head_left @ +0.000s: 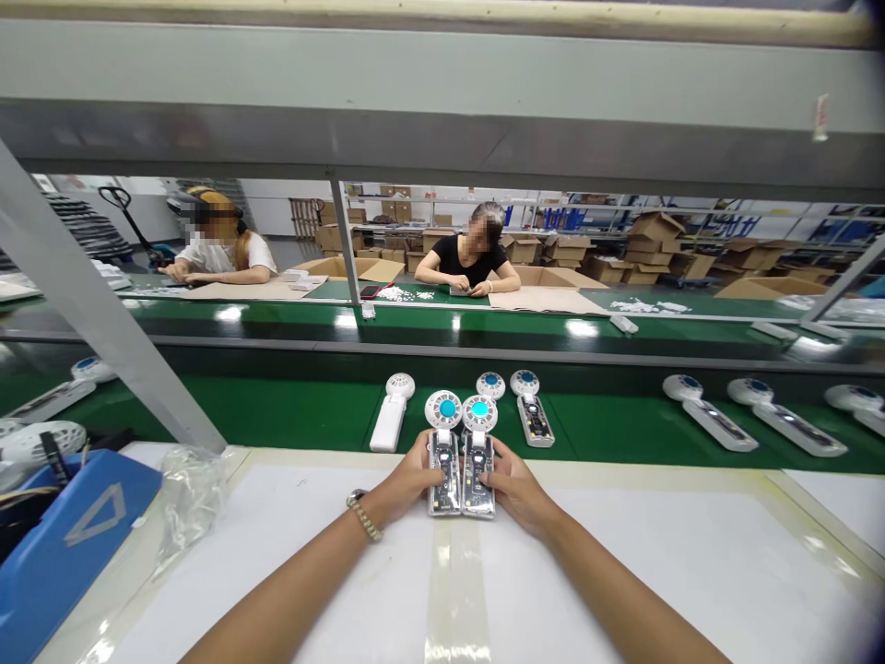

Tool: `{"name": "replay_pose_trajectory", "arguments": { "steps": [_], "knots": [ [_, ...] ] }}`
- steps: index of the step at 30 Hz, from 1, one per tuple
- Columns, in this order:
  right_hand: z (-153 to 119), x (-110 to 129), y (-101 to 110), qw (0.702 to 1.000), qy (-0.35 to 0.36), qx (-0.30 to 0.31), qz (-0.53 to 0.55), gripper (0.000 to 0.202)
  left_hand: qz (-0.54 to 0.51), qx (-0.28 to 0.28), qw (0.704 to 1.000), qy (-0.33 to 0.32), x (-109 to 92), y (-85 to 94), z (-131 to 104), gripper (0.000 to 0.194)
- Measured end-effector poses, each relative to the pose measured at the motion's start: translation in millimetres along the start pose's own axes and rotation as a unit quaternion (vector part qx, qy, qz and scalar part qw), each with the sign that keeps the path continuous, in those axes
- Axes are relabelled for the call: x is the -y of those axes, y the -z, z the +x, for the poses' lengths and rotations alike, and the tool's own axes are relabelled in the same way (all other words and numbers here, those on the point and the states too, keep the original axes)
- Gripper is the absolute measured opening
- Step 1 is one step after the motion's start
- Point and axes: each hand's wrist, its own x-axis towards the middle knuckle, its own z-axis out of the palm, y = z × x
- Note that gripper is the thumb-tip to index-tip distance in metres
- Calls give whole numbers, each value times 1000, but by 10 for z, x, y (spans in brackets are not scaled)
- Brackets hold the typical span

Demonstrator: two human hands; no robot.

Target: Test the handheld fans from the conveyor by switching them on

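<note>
My left hand (416, 475) grips a small handheld fan (444, 493), its thumb on the clear handle cover that shows a circuit board. A second handheld fan (478, 498) is in my right hand (518, 484), thumb also on the clear cover. Both fans stand side by side with handles touching or nearly so, round slotted heads up and blue centres facing me. The right one's centre looks brighter. Just beyond my hands, a white fan (389, 421) lies back side up on the green belt (277, 410), and another fan (536, 420) shows its clear cover.
A white-topped table (311, 599) lies under my forearms. At left are a blue bin (76, 553) and a crumpled plastic bag (190, 498). More fans (788, 429) lie on the belt to the right. A slanted metal post (117, 304) crosses the left side. Two people sit beyond the belt.
</note>
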Motion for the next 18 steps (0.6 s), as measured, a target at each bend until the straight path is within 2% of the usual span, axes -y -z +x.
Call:
{"name": "replay_pose_trajectory", "arguments": {
  "steps": [9, 18],
  "knots": [
    [-7, 0, -7, 1000, 9, 14, 2, 57, -16, 21, 1000, -17, 83, 57, 36, 57],
    [2, -13, 1, 1000, 8, 20, 8, 54, -6, 32, 999, -19, 64, 49, 14, 58]
  ]
}}
